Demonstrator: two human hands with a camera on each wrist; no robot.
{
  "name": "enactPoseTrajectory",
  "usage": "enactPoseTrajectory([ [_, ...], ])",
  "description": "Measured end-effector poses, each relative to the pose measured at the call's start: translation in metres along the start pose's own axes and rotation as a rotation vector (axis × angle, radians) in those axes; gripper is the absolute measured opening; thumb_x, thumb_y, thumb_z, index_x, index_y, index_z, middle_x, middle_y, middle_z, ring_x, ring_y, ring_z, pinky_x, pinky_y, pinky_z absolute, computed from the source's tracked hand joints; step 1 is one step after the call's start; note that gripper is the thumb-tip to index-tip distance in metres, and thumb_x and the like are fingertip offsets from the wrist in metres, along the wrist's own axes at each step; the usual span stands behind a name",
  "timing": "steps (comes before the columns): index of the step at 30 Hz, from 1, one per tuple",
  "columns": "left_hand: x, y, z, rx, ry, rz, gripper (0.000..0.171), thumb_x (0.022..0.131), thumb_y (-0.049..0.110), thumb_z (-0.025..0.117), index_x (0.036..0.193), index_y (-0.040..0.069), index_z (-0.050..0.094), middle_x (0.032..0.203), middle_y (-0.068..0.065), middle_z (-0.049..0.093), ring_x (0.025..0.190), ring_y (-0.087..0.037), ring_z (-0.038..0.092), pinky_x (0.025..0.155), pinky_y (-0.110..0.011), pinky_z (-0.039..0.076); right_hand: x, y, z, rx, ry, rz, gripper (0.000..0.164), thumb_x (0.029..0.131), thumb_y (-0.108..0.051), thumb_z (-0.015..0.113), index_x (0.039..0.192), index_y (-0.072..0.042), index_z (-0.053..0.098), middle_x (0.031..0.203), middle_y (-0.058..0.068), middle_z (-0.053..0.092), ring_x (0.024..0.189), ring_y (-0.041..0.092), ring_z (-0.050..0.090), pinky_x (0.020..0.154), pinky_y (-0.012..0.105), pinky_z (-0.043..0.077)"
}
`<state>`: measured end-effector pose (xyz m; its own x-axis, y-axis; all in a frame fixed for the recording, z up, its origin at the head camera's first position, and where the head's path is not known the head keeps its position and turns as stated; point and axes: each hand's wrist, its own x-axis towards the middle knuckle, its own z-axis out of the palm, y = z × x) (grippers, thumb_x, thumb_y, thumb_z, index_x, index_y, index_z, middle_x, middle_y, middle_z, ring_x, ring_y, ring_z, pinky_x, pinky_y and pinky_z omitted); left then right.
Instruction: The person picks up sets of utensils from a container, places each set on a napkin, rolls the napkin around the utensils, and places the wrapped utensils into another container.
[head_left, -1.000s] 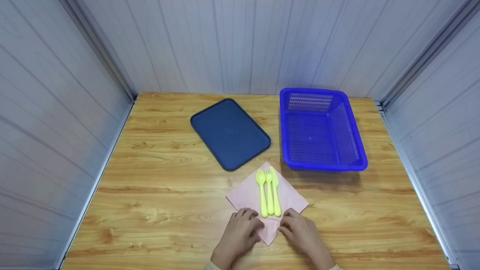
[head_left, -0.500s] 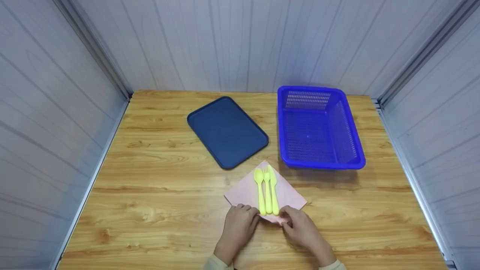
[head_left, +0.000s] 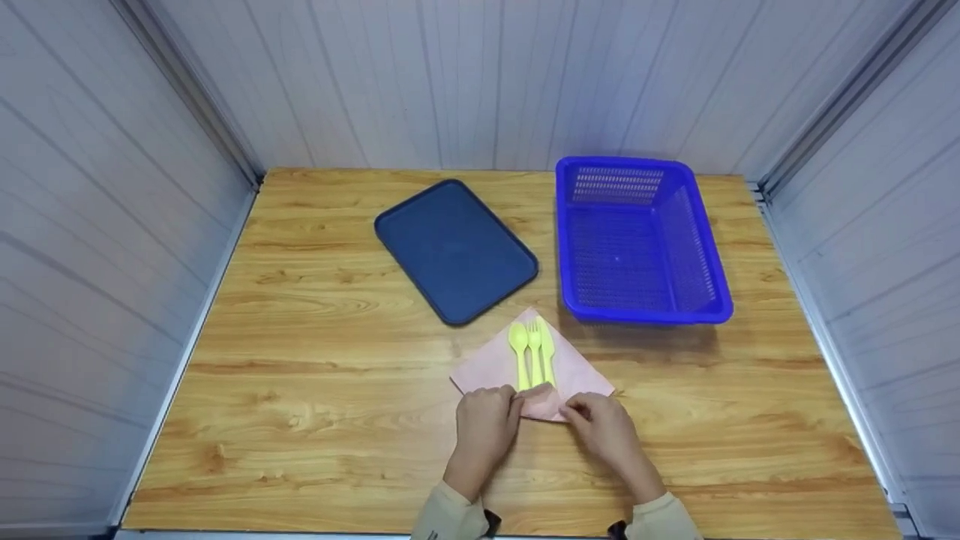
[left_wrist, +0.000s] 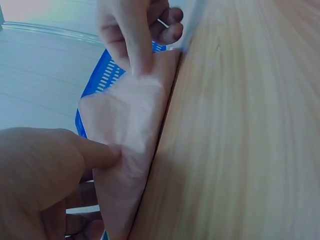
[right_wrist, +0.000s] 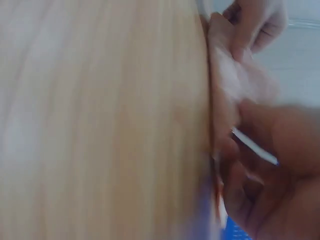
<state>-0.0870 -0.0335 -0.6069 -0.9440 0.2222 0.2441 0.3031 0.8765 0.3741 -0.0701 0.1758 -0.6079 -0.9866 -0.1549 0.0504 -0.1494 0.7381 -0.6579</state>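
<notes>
A pink napkin (head_left: 577, 371) lies cornerwise on the table, its near corner folded up over the handle ends of a yellow spoon (head_left: 518, 337), fork (head_left: 535, 341) and knife (head_left: 548, 349). These three lie side by side on it, heads pointing away. My left hand (head_left: 486, 424) pinches the folded napkin at the left; in the left wrist view its thumb presses on the pink fold (left_wrist: 135, 110). At the right end of the fold, my right hand (head_left: 604, 427) pinches the napkin between thumb and forefinger. The right wrist view is blurred.
A dark blue tray (head_left: 456, 251) lies askew beyond the napkin. To its right stands a blue plastic basket (head_left: 622, 259) with slotted sides. Pale panel walls (head_left: 412, 82) enclose the wooden table (head_left: 300, 375) at the back and both sides.
The napkin's near corner, flat earlier, has been lifted and folded away from me over the cutlery handles. Both hands have moved forward with it. The head view has shifted slightly.
</notes>
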Motion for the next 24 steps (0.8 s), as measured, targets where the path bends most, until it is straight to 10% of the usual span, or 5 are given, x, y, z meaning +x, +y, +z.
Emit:
enactPoseTrajectory([
  [5,-0.005,0.007,0.001,-0.007,0.052,-0.039,0.024,0.083,0.020,0.077,0.102,0.011,0.068,0.091,-0.005,0.069,0.076,-0.023,0.066,0.064,-0.036,0.052,0.009,0.001,0.006,-0.036,0.042,0.040,0.016,0.090,-0.020,0.071,0.075,-0.020,0.066,0.068,-0.013,0.058,0.062,0.005,0.051,0.059,0.030,0.045],
  [10,-0.019,0.022,-0.001,-0.004,0.099,0.169,0.028,0.085,0.015,0.071,0.112,0.008,0.067,0.119,-0.012,0.062,0.108,-0.028,0.060,0.089,-0.041,0.050,0.012,0.003,0.007,-0.084,0.022,0.019,0.018,0.089,-0.020,0.072,0.074,-0.021,0.062,0.064,-0.014,0.053,0.058,0.005,0.047,0.054,0.028,0.042],
  [18,-0.028,0.039,0.010,0.117,-0.307,0.196,0.062,0.092,0.030,0.064,0.142,-0.001,0.045,0.149,-0.018,0.039,0.139,-0.029,0.032,0.110,-0.037,0.031,0.019,0.005,0.007,-0.096,0.005,0.012,0.018,0.089,-0.022,0.071,0.075,-0.021,0.061,0.065,-0.014,0.054,0.058,0.005,0.047,0.054,0.027,0.042],
  [24,-0.028,0.034,0.016,0.178,-0.357,0.221,0.068,0.093,0.031,0.063,0.147,-0.002,0.037,0.154,-0.021,0.029,0.143,-0.031,0.023,0.114,-0.038,0.022,0.022,0.005,0.006,-0.107,-0.002,0.040,0.017,0.089,-0.024,0.071,0.076,-0.020,0.062,0.066,-0.013,0.054,0.059,0.006,0.047,0.055,0.029,0.042],
])
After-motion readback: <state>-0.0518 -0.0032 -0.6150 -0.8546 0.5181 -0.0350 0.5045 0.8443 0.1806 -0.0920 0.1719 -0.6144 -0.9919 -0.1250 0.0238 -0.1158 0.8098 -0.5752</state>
